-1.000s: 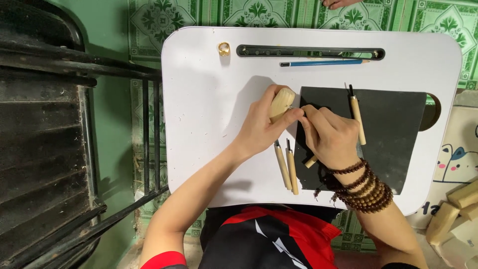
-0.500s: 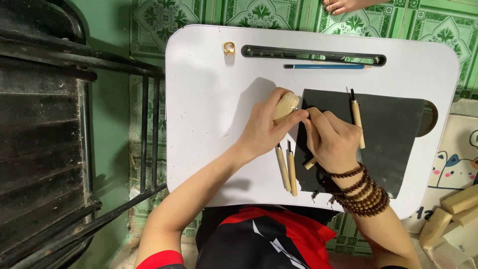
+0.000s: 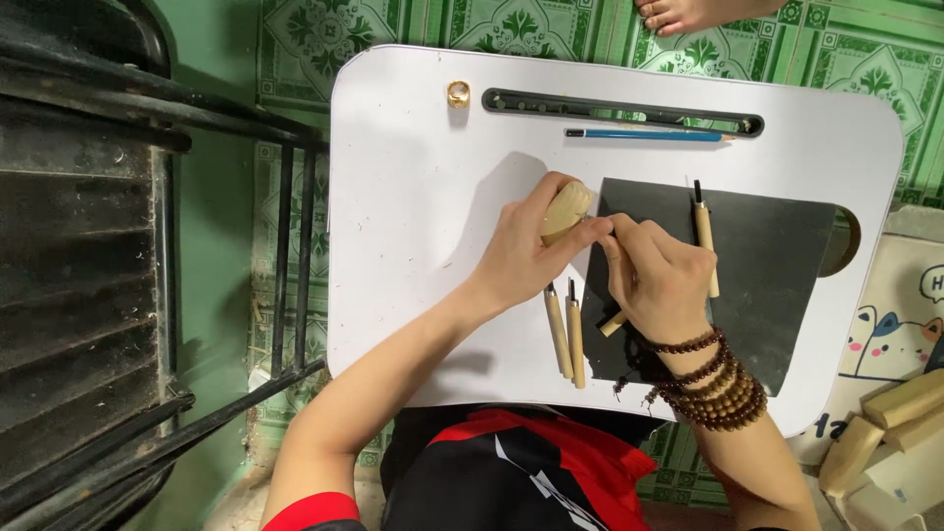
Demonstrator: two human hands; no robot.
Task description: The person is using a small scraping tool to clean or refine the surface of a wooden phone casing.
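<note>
Centrally, pale wooden block gripped in left hand, right hand clenched around a wooden-handled carving tool touching the block, black mat beneath the right hand, two spare tools just below the left, white table.

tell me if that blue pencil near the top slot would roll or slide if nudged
The blue pencil is long, thin and looks round, so a sideways nudge would probably roll it. It lies loose on the smooth white tabletop, beside the dark slot, so it may slide easily. It should be light and stiff.
</note>
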